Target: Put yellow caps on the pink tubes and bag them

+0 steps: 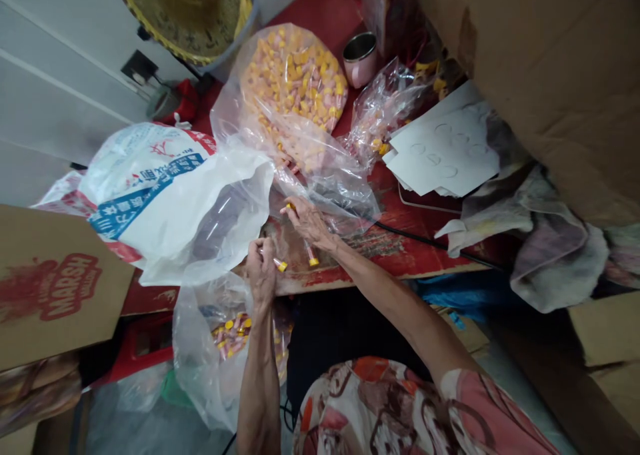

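As I observed from the head camera, the left hand (261, 272) and right hand (310, 223) stood just apart, each pinching a yellow-capped tube (279, 264) above the red table (415, 258).

The left hand (261, 272) hides most of its yellow-capped tube (278, 265), and the lower plastic bag (200, 355) blurs the pieces (233, 335) inside.

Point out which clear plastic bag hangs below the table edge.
The clear plastic bag under the left hand, holding yellow-capped pink tubes; the other clear bags lie up on the red tabletop.
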{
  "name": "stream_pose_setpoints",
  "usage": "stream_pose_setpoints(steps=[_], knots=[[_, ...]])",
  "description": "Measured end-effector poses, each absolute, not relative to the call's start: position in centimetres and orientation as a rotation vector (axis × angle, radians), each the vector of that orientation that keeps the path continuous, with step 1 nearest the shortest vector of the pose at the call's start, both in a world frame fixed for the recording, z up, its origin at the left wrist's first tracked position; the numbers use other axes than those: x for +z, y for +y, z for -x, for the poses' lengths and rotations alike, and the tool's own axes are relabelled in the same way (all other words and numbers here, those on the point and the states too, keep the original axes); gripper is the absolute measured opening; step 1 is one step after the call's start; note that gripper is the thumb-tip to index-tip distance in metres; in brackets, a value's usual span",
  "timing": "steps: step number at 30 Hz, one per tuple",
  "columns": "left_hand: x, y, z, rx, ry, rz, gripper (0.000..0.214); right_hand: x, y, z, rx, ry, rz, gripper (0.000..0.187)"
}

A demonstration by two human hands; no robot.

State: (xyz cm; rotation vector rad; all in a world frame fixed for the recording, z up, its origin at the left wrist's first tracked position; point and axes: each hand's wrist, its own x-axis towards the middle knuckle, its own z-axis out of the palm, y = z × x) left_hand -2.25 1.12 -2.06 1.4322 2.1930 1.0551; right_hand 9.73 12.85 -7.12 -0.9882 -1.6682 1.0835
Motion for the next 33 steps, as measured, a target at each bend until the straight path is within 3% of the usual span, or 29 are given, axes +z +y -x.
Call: stream_pose_setpoints(steps=[5,9,12,17,22,29,33], knots=[[-2.1,0.8,-2.3,0.605,2.084,-1.628,0.039,-6.9,13.4,-9.6,1.229,-1.430,1.010,0.019],[-1.8,1.9,-3.6,0.348,2.043,-1.733,0.020,-6.0,13.6,-10.4,1.386,-1.305,0.968,0.019],[-1.4,2.0,-3.0,0.483,2.025,-1.737,0.022,-5.7,13.6,-10.5,1.346,-1.322,1.004,0.019],[-2.2,1.7,-1.3,1.127,2.254,-1.658,0.023,-6.2,13.0,-10.1,1.061,-1.733,1.092,0.025],[-2.6,2.8,0.4,0.875,2.188,-1.822,0.008,-6.5,12.3,-10.3,0.984,-1.988,1.100,0.028],[-1.6,3.0,0.5,1.028,2.297,-1.927,0.018,-6.8,12.4,-9.9,0.961,-2.012,1.120,0.028],[-2.7,3.4,0.2,0.898,2.260,-1.934,0.014,-7.5,12.4,-9.5,1.002,-1.886,1.066,0.028]])
